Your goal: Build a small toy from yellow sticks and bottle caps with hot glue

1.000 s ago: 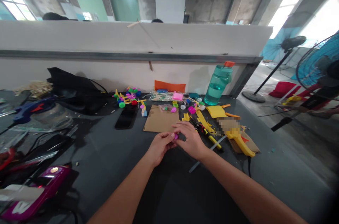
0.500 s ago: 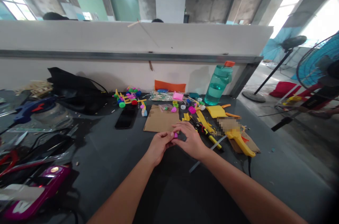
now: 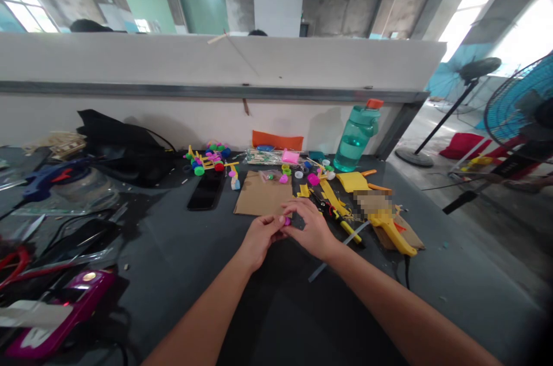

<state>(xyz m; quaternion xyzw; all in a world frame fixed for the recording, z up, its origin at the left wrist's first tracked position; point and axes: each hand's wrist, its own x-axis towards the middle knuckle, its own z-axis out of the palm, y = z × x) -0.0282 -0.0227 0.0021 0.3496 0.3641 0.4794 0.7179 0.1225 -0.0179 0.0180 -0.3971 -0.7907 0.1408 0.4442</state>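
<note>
My left hand (image 3: pixel 261 239) and my right hand (image 3: pixel 310 229) meet over the dark table, just in front of a piece of brown cardboard (image 3: pixel 261 196). Between their fingertips is a small purple-pink piece (image 3: pixel 287 221), mostly covered by the fingers, so its exact kind cannot be made out. The left thumb and fingers pinch it from one side; the right thumb and curled fingers close on it from the other. Beyond the cardboard lie small coloured caps, among them a pink one (image 3: pixel 283 179) and a white one (image 3: pixel 299 174).
To the right are a yellow glue gun (image 3: pixel 391 233), a grey strip (image 3: pixel 319 272), yellow scraps (image 3: pixel 332 196) and a teal bottle (image 3: pixel 355 138). Leftward lie a black phone (image 3: pixel 205 192), small wheeled models (image 3: pixel 209 161), a blue glue gun (image 3: pixel 47 178) and a purple power strip (image 3: pixel 86 297).
The purple-pink piece has turned slightly between my fingertips, and my right fingers have shifted a little. Everything else stays in place.
</note>
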